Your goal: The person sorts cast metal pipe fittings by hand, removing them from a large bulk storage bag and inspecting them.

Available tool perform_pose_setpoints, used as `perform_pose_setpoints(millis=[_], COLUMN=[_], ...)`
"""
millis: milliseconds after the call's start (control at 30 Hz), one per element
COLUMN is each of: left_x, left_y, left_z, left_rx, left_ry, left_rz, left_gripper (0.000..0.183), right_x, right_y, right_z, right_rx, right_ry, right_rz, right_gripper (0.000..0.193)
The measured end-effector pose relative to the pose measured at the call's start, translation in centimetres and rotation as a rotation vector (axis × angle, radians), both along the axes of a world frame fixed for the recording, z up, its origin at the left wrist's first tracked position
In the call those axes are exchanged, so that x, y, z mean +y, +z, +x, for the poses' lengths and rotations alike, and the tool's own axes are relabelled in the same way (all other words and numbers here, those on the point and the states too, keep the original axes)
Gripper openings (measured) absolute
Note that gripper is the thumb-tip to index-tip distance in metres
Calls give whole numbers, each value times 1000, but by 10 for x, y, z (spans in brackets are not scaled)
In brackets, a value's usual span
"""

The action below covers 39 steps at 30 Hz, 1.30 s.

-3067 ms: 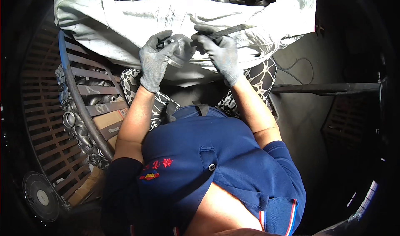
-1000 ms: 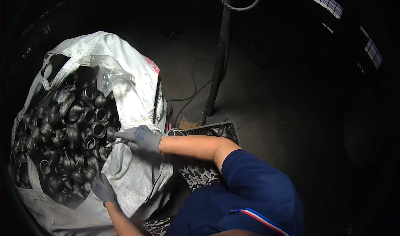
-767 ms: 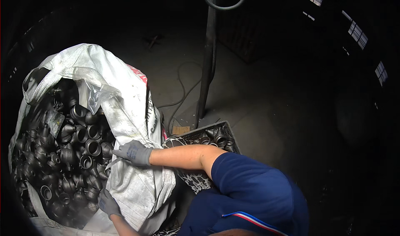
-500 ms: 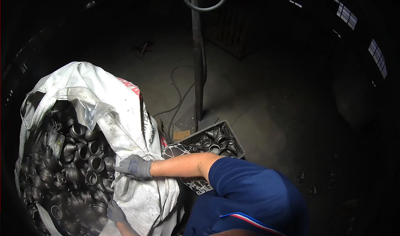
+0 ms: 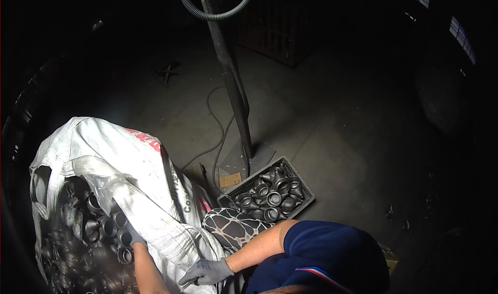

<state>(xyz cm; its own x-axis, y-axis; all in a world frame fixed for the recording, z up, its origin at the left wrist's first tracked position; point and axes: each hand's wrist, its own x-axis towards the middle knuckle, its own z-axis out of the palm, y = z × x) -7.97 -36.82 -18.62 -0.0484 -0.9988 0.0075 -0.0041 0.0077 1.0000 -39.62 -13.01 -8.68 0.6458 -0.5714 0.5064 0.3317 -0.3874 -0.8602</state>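
Observation:
A large white woven bag (image 5: 150, 174), full of dark grey pipe fittings (image 5: 106, 225), stands at the left. My left hand (image 5: 136, 236), in a grey glove, reaches inside it beside ring-mouthed fittings; its fingers are mostly hidden behind the wrist and the bag's folded edge. Over the bag's near right side lies my right hand (image 5: 208, 272), gloved too. Its fingers are stretched out and apart on the white fabric, with nothing visible in them.
A grey plastic crate (image 5: 306, 189) of similar fittings sits on the floor beyond my patterned trouser leg (image 5: 236, 227). Behind it a dark post (image 5: 231, 68) rises from a floor plate, with a cable (image 5: 210, 149) trailing nearby. A piece of cardboard (image 5: 230, 180) lies beside the crate.
My right hand has left the bag's inner edge and moved nearer, onto the outer fabric. My left hand has gone farther in among the fittings. The view has shifted and tilted.

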Motion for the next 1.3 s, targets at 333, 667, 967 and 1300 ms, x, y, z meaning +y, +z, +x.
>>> perform_pose_setpoints(millis=[333,667,967,1300], left_x=[-61,-80,-97,-91], left_y=[-1,0,64,94], left_z=[-160,-368,-434,-462], left_rx=[-93,-92,-165,-298], left_ry=[-250,-627,-717,-814], left_rz=[-108,-237,-480,-629], left_gripper=[34,33,33,33], right_x=[-17,-20,-15,-22], right_y=[-8,-26,-34,-24], right_z=[1,9,21,19], right_rx=[16,135,106,276], right_ry=[-56,-260,-201,-77], right_rz=[157,56,-70,36], right_gripper=[44,43,39,31])
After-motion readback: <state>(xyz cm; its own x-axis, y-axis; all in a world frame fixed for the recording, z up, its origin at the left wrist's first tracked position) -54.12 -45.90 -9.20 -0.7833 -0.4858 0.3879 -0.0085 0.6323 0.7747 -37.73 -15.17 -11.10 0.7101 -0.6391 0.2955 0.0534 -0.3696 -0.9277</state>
